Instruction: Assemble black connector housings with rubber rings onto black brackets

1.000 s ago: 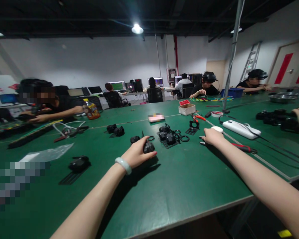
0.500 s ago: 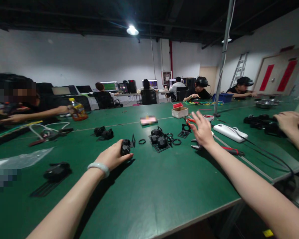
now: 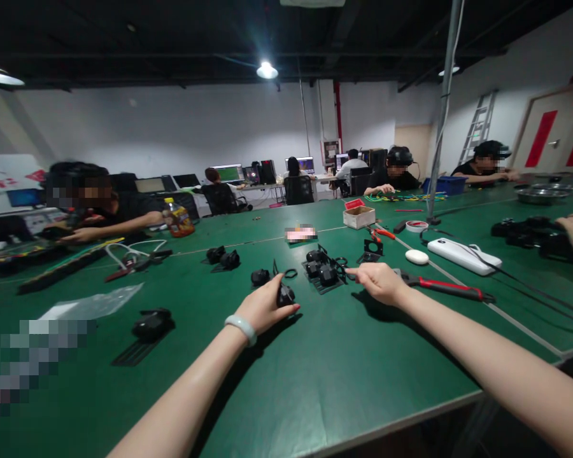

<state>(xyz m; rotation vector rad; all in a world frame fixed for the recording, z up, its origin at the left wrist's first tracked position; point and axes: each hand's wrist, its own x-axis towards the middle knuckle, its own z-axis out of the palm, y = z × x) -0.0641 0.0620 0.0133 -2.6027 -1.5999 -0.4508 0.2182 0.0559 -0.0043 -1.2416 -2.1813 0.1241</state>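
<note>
My left hand, with a pale bangle at the wrist, is closed round a small black housing low over the green table. A second black housing shows just behind its fingers, and a loose black ring lies beyond them. My right hand has its fingers curled in, index finger and thumb pinched at a black ring mostly covered by them. Beside these fingertips sits a cluster of black housings on a slotted plate. A black bracket with a round hole stands behind my right hand.
Red-handled pliers, a white oval object and a white power bank lie on the right. A small box stands further back. Another black housing sits left. A metal pole rises behind. Co-workers sit around the table.
My left hand has moved right with the black housing, uncovering another housing behind it. My right hand has come down and leftward from above the pliers, its spread fingers now closed at the ring.
</note>
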